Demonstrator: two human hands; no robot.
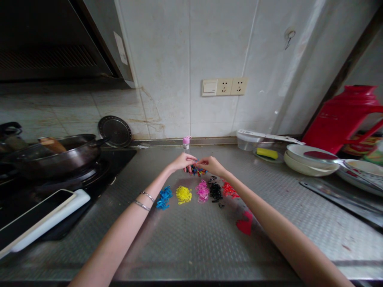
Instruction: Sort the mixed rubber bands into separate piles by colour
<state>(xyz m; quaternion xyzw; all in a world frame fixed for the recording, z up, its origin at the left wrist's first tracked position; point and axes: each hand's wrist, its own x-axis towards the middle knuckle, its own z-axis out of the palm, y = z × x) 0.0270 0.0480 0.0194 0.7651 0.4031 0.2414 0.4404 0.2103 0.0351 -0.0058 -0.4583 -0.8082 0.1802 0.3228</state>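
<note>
Nearest the camera, bare left forearm [119, 231] with silver bangles [142, 205] and bare right forearm [278, 223], reaching forward over a textured metal countertop [191, 247]. Beyond them, a mixed-colour heap of small elastic bands [198, 172] on the countertop, directly below left hand [184, 161] and right hand [211, 164]. Fingers of both hands bent, tips nearly closed and almost meeting; cannot tell whether pinching any band. Nearer than the heap, a row of sorted bands, left to right: blue pile [164, 197], yellow pile [183, 194], pink pile [202, 192], black pile [215, 191], red pile [229, 190]. Near the right forearm, a red heart shape [245, 224]. Just behind the hands, a small pink-capped bottle [186, 142], label too small to read. Farther left, a phone-like device [36, 215] in a white holder, then a wok [66, 157] on the hob. Farther right, a yellow sponge [267, 154], stacked white bowls [311, 169], a red thermos flask [341, 119] and, behind its handle, a jar [360, 149] with blurred lettering. Above, wall sockets [232, 86] and a range hood [44, 36] bearing a pale sticker [120, 48], print illegible.
</note>
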